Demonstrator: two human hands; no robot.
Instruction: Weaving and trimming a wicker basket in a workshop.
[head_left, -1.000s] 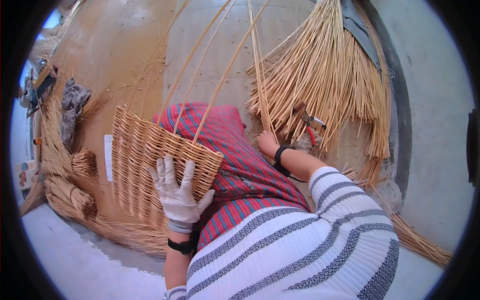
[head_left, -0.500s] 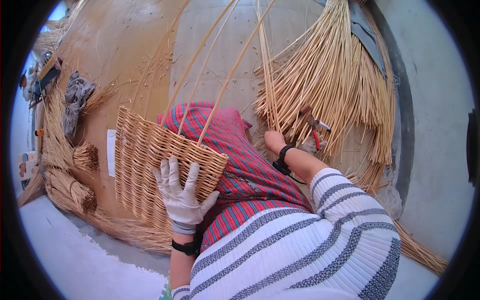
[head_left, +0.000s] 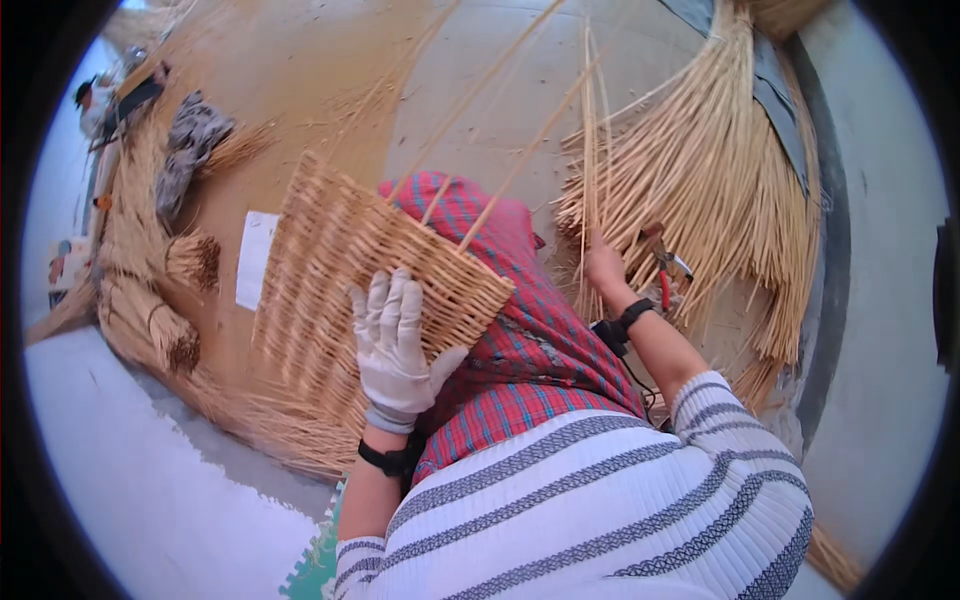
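Across my lap, over a red checked cloth (head_left: 500, 360), leans a woven wicker panel (head_left: 300, 280). Uprights (head_left: 526, 159) stick out from its upper edge. My left hand (head_left: 395, 345), in a white glove, lies flat on the panel near its lower right part, fingers stretched out. To the right, my bare right hand (head_left: 605, 272) is closed around a few long thin wicker rods (head_left: 589, 150) that stand up from it; their lower ends are partly hidden. Beside that hand lie red-handled pruning shears (head_left: 664, 285) and a tool with a brown wooden part (head_left: 652, 232).
A big fan of loose wicker rods (head_left: 700, 170) fills the right side, partly under a grey cloth. Tied bundles (head_left: 160, 330) and a crumpled grey cloth (head_left: 192, 150) lie on the left, near a white sheet (head_left: 257, 262). Another person (head_left: 95, 105) sits far left.
The whole view has shifted, moving things rightward. The panel has tilted, its upper left corner rising. My left fingers have drawn closer together; my right hand still grips rods.
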